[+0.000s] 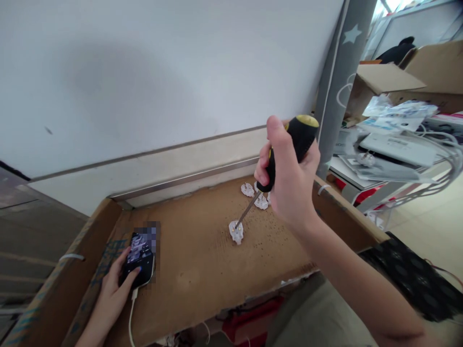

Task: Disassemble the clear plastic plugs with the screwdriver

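My right hand (289, 168) is wrapped round the black and yellow handle of a screwdriver (249, 210), tilted with its shaft pointing down and left. The tip meets a small white plastic plug part (236, 234) with metal pieces in it, lying on the cardboard. Several similar white parts (261, 201) lie just behind, some partly hidden by the handle and hand. At the left, my left hand (117, 284) grips a smartphone (139, 265) with its screen lit and the thumb on the glass. A white cable (132, 308) runs from the phone's lower end.
The cardboard tray (181, 284) has raised sides at left and right. A pale wall panel (173, 86) rises behind it. At right, a table holds plastic bags (398, 115), cables and a cardboard box (387, 77); a person in dark clothing (398, 50) is beyond.
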The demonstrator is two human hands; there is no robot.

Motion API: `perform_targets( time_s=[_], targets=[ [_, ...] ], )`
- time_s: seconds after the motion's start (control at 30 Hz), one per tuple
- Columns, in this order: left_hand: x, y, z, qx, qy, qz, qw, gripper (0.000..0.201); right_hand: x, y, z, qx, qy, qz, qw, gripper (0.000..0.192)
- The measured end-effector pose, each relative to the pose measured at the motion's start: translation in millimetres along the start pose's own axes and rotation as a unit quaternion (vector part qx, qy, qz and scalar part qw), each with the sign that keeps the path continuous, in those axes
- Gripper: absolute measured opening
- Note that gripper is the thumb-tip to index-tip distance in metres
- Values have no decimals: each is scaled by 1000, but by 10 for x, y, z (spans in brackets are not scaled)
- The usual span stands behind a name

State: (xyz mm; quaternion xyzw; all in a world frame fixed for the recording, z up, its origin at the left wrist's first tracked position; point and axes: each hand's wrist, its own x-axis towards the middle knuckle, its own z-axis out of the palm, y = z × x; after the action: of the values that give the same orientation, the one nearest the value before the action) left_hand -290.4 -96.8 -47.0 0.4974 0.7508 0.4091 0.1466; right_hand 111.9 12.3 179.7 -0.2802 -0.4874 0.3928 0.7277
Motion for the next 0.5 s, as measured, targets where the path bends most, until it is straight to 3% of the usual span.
perform_targets(
  time_s=[0.17, 0.3, 0.43, 0.5],
  targets=[
    [1, -16, -1, 3, -4, 1, 1000, 70, 1, -1, 48, -104, 12, -50, 993, 38],
    [-2, -38, -7, 2, -9, 4, 1000, 70, 14, 25, 59, -139, -3, -52, 989, 39],
    [-3, -56, -12, 5, -7, 4, 1000, 70, 50, 36, 60, -132, -58, -41, 989, 43],
    [-4, -62, -13, 12, -7, 8, 1000, 69, 81, -1, 50, -187, -89, -66, 976, 42]
  ],
)
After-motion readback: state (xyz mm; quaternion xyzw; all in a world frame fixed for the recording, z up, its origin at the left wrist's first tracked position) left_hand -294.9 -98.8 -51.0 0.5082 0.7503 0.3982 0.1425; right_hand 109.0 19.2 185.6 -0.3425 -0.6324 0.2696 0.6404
